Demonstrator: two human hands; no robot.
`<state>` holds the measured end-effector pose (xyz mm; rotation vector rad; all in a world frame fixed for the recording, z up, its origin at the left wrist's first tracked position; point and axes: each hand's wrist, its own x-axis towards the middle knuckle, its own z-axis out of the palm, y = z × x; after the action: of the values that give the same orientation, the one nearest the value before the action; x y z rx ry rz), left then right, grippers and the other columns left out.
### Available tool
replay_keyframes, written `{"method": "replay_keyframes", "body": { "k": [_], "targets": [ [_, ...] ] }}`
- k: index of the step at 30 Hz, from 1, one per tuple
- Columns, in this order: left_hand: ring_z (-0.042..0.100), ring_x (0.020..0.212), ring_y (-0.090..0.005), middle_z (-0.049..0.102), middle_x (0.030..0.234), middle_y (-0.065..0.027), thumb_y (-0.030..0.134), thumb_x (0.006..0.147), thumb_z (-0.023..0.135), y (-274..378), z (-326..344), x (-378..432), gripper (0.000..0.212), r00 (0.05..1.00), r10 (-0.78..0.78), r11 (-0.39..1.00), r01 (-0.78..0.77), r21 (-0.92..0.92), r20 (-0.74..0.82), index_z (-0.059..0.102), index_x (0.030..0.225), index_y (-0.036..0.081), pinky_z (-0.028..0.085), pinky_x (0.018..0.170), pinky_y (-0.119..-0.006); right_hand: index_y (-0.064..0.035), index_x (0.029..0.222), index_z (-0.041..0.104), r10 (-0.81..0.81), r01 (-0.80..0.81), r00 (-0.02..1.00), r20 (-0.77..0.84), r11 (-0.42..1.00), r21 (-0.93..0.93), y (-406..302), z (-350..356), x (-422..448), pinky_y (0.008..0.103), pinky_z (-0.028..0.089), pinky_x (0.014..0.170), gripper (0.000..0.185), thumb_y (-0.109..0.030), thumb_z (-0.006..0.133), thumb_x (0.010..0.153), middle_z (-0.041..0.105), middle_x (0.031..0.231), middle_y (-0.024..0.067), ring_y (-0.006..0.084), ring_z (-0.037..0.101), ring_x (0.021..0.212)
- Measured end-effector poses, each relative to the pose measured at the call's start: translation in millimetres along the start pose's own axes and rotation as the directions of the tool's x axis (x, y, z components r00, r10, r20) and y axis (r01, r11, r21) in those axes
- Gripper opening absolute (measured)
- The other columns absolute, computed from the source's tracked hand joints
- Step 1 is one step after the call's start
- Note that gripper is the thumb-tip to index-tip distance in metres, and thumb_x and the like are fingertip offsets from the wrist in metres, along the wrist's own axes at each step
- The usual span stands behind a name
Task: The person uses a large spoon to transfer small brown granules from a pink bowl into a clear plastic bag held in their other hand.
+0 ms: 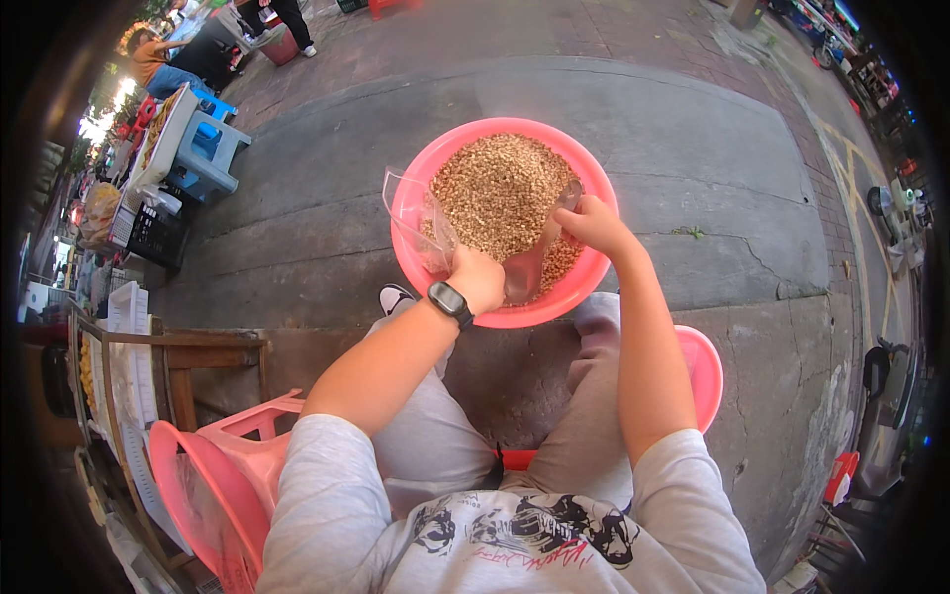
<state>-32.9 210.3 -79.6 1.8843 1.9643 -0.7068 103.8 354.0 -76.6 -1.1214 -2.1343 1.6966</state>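
Note:
In front of my knees stands a round pink plastic basin [505, 318], heaped with small tan-brown kernels or chopped nuts [501, 174]. My right hand [596, 226] grips the handle of a translucent plastic scoop [528, 269], whose broad end is down among the kernels at the near side. Over the left part of the basin, my left hand [479, 278] holds a clear plastic container [415, 211], tilted and reaching past the rim. Its fingertips are partly hidden from above. A dark smartwatch [447, 298] is on the left wrist.
Left of me are a pink plastic stool [252, 431] and a large pink lid or basin [211, 497]. Another pink basin [705, 379] lies beyond my right arm. Blue stools [211, 156] and a stall table [167, 137] stand farther left, with people behind them.

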Motion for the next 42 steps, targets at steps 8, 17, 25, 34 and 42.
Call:
{"method": "replay_keyframes", "body": {
  "k": [8,17,25,34,42],
  "targets": [
    [0.053,0.097,-0.0245,0.059,0.097,-0.0105,0.026,0.075,0.052,-13,-2,2,0.03,0.985,-0.134,0.985,0.119,-0.127,-0.112,0.06,0.094,0.005,0.04,0.079,-0.042,-0.0024,0.078,0.061,-0.252,0.276,0.941,0.224,0.957,-0.084,-15,21,-7,0.029,0.044,0.056,0.019,-0.02,0.058,0.074,0.058,0.065,0.0056,0.0142,0.054,0.061],
    [0.058,0.09,-0.0295,0.06,0.095,-0.0157,0.018,0.076,0.047,-11,-19,8,0.025,0.983,-0.177,0.945,0.157,-0.286,-0.046,0.06,0.091,0.002,0.045,0.077,-0.041,-0.0022,0.085,0.06,-0.103,0.158,0.982,0.156,0.903,-0.4,-1,54,2,0.0299,0.045,0.057,0.028,-0.029,0.056,0.079,0.06,0.069,0.0086,0.0167,0.058,0.066],
    [0.052,0.093,-0.0358,0.053,0.096,-0.022,0.01,0.074,0.045,-21,-3,23,0.019,0.888,-0.228,0.865,-0.004,-0.503,-0.399,0.048,0.088,-0.002,0.043,0.078,-0.044,0.0014,0.096,0.058,0.327,-0.277,0.879,0.347,0.942,-0.188,-3,28,-1,0.0337,0.051,0.058,0.04,-0.034,0.047,0.083,0.063,0.082,0.0131,0.024,0.062,0.065],
    [0.034,0.111,-0.0429,0.033,0.119,-0.027,0.007,0.068,0.051,-44,32,54,0.053,0.64,-0.399,0.838,-0.036,-0.545,-0.657,0.032,0.116,-0.009,0.029,0.096,-0.046,0.0093,0.099,0.051,0.388,-0.469,0.849,0.36,0.867,0.171,4,10,-1,0.0349,0.054,0.061,0.037,-0.024,0.046,0.084,0.06,0.085,0.0227,0.0286,0.063,0.067],
    [0.033,0.116,-0.0394,0.033,0.124,-0.026,0.014,0.074,0.05,-41,11,30,0.055,0.85,-0.216,0.875,-0.049,-0.481,-0.48,0.035,0.124,-0.001,0.029,0.097,-0.041,0.009,0.099,0.05,0.322,-0.434,0.864,0.387,0.866,0.248,13,12,1,0.0318,0.054,0.06,0.035,-0.023,0.043,0.087,0.06,0.083,0.0227,0.0264,0.062,0.064]
  ]
}}
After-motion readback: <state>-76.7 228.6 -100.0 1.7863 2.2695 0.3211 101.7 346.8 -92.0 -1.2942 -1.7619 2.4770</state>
